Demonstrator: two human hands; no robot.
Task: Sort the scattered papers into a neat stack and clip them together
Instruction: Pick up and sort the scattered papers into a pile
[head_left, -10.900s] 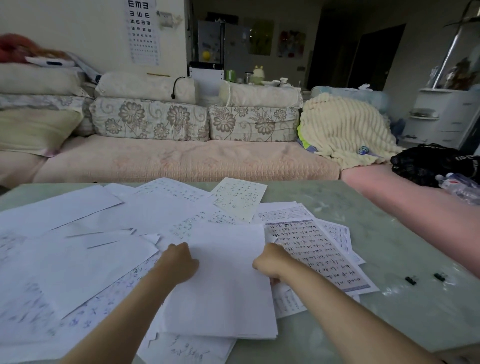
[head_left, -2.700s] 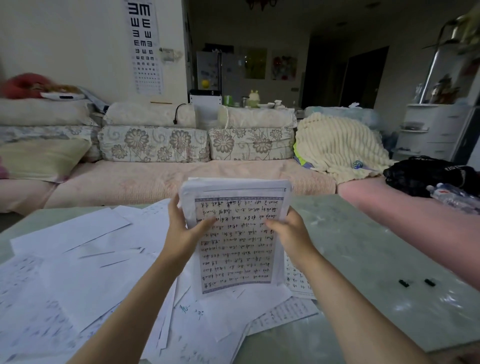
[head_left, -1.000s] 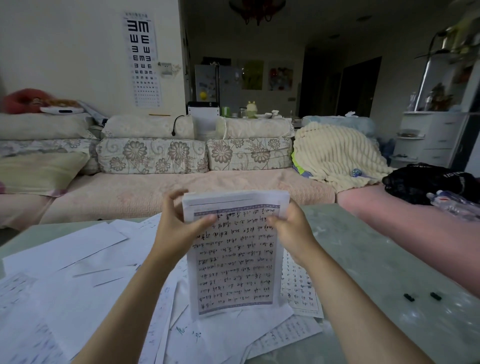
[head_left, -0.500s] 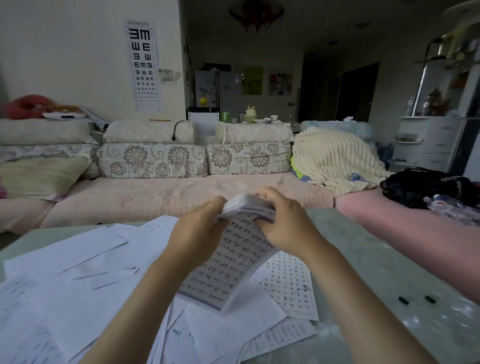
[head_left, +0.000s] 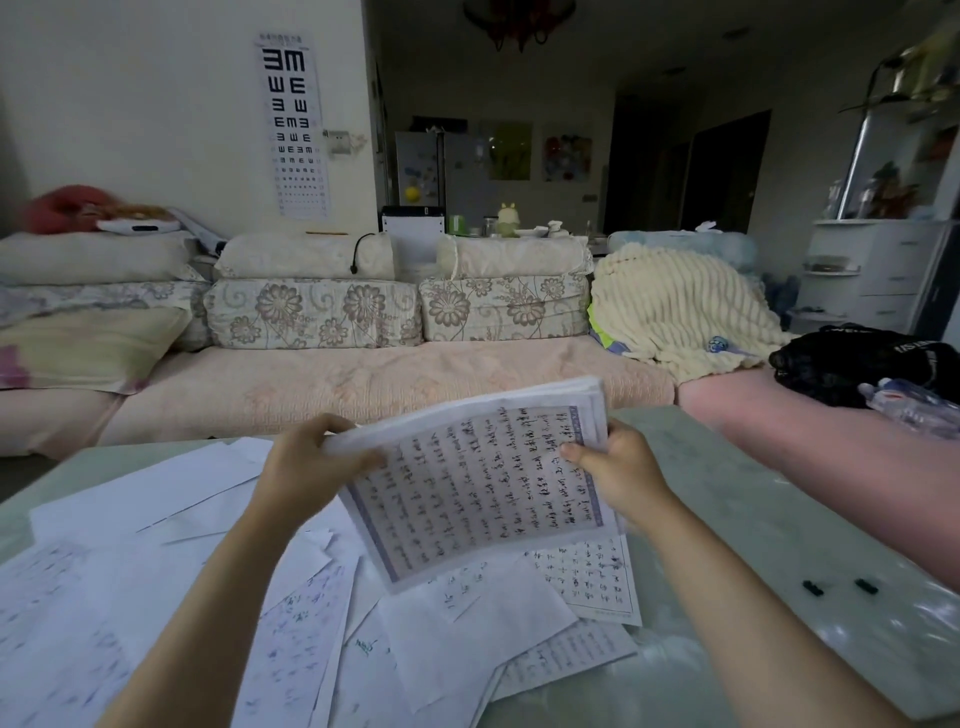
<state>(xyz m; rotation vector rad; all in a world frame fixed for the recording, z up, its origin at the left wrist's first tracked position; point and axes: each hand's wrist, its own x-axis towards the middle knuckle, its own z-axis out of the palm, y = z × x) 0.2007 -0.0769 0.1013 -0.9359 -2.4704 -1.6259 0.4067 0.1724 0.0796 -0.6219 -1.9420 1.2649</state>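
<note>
One stack (head_left: 478, 483) of papers, held tilted above the table (head_left: 753, 519) by both hands.
Loose sheets (head_left: 119, 571) are spread overlapping over the table's left and centre; too layered to be counted, they are judged well over ten. The stack's left edge is clamped by the left hand (head_left: 306, 467), its right edge by the right hand (head_left: 618, 478), the hands being kept apart. The stack is judged light, limp and slippery leaf on leaf; it is best taken at opposite edges and tapped square. Two black clips (head_left: 813, 587) lie unused at right, well apart from it.
</note>
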